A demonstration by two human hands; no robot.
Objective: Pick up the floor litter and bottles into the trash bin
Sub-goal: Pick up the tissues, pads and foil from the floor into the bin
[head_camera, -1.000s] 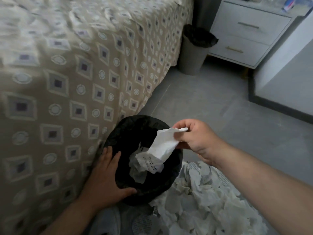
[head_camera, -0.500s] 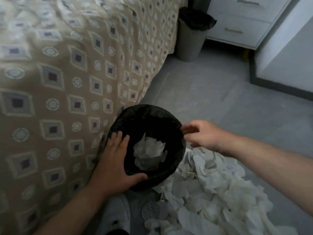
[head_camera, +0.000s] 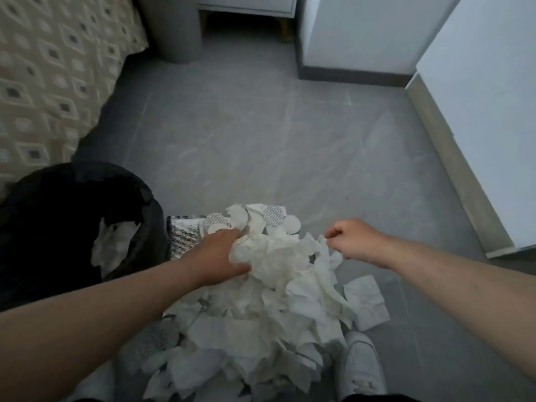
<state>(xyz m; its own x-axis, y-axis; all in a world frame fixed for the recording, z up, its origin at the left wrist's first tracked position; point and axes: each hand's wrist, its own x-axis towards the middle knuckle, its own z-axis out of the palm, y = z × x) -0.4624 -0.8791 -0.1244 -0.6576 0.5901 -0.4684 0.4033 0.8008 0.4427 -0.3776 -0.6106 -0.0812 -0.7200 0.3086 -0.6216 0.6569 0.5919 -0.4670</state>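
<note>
Left hand (head_camera: 216, 256) grip clutching tissue wad (head_camera: 261, 250); right hand (head_camera: 352, 237) grip pinching tissue edge (head_camera: 324, 245).

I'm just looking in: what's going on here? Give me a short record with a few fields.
setting: grey tiled floor beside a patterned bedspread
litter: pile of crumpled white paper on the floor
bin: black-lined trash bin left of the pile, some paper already inside
left hand: left hand gripping a wad at the pile's top
right hand: right hand closed, pinching a tissue edge
other: second grey bin further back; white shoe by the pile
bottles: none visible
</note>
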